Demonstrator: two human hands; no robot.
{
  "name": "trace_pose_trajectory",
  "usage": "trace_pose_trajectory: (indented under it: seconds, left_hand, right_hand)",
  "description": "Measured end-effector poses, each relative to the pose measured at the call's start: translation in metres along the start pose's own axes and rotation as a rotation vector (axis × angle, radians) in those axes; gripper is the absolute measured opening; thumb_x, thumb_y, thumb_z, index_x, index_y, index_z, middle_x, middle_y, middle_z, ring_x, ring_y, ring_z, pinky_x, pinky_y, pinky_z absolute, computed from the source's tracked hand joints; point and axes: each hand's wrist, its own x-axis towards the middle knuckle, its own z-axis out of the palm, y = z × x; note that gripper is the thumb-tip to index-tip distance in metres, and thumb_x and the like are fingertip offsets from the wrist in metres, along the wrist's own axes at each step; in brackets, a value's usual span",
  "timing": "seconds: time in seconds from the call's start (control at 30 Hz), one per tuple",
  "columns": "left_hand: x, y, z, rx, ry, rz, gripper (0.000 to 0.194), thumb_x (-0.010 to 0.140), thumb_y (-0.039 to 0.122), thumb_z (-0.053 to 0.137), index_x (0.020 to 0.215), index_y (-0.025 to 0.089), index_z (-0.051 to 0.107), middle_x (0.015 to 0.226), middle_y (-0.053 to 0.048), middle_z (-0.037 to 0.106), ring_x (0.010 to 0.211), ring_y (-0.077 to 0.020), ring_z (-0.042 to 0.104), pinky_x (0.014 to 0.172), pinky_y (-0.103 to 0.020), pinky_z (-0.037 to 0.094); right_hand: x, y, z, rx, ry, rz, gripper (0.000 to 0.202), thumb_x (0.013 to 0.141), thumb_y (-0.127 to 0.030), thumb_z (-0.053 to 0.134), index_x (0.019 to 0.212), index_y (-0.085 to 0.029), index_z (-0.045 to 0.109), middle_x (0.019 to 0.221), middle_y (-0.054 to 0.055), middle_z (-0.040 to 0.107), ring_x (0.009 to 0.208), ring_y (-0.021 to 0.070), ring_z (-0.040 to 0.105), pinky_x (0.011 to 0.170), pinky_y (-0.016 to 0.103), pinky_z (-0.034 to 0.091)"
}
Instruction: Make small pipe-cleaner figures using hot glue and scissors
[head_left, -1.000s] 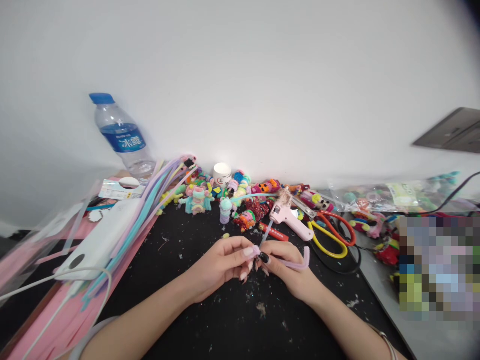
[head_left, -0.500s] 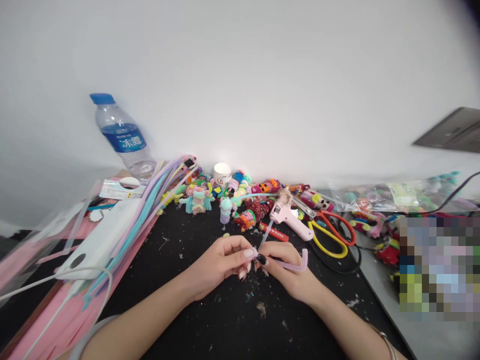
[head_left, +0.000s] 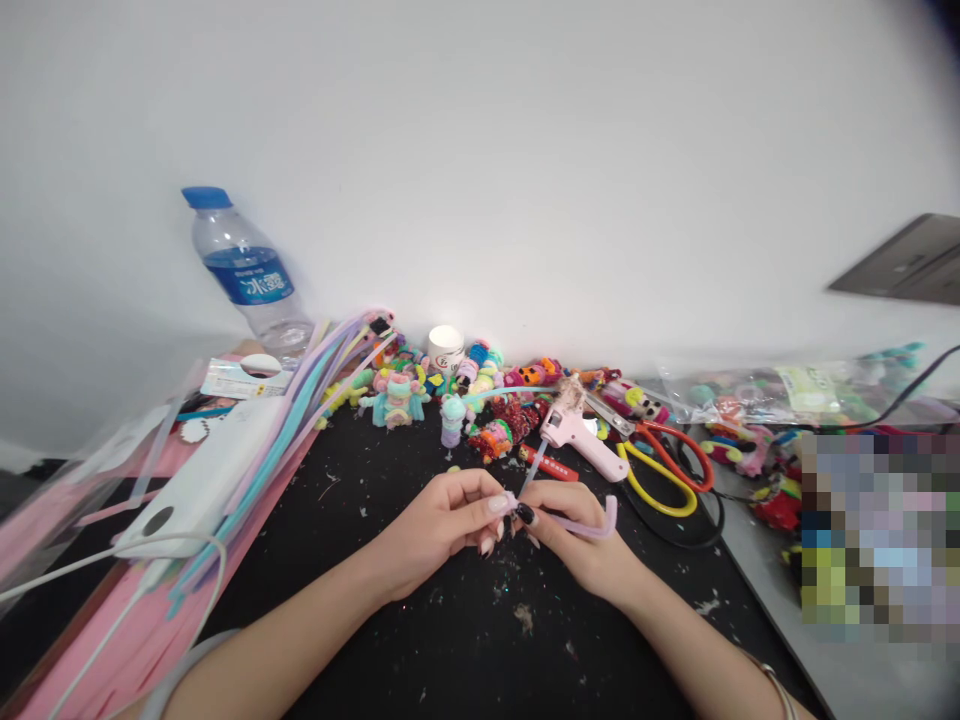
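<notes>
Between my fingertips is a lilac pipe cleaner [head_left: 595, 530], its bent tail passing across my right palm and hooking upward at the right. My left hand [head_left: 463, 515] pinches the bunched end of it. My right hand [head_left: 574, 525] is closed on the same strand, with fingertips close to those of the left. Just beyond my hands lies a pink glue gun [head_left: 579, 438], a clear glue stick poking out toward me. A small teal and lilac figure [head_left: 451, 420] stands behind my left hand.
Scissors [head_left: 675, 470] with yellow and red handles lie right of the glue gun. Fuzzy figures and a white paper cup [head_left: 445, 348] line the wall. Pastel pipe cleaners [head_left: 281, 430], a white power bank [head_left: 201, 480] and a water bottle [head_left: 244, 265] are at the left.
My fingers have shifted very slightly around the bunched end of the pipe cleaner. Both hands remain in nearly the same place.
</notes>
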Motion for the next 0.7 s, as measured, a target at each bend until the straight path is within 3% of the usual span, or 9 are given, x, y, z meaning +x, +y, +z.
trace_pose_trajectory:
  seconds: [0.7]
  left_hand:
    - [0.0001,-0.0017,0.0002,0.045,0.051,-0.022,0.022,0.077,0.032,0.064,0.072,0.012,0.057,0.061,0.002,0.056,0.048,-0.005,0.044,0.051,-0.019,0.037]
  right_hand:
    - [0.0004,0.003,-0.0002,-0.027,0.0,0.022,0.028,0.09,-0.026,0.044,0.072,-0.013,0.061,0.06,-0.001,0.052,0.054,0.0102,0.045,0.052,0.022,0.034]
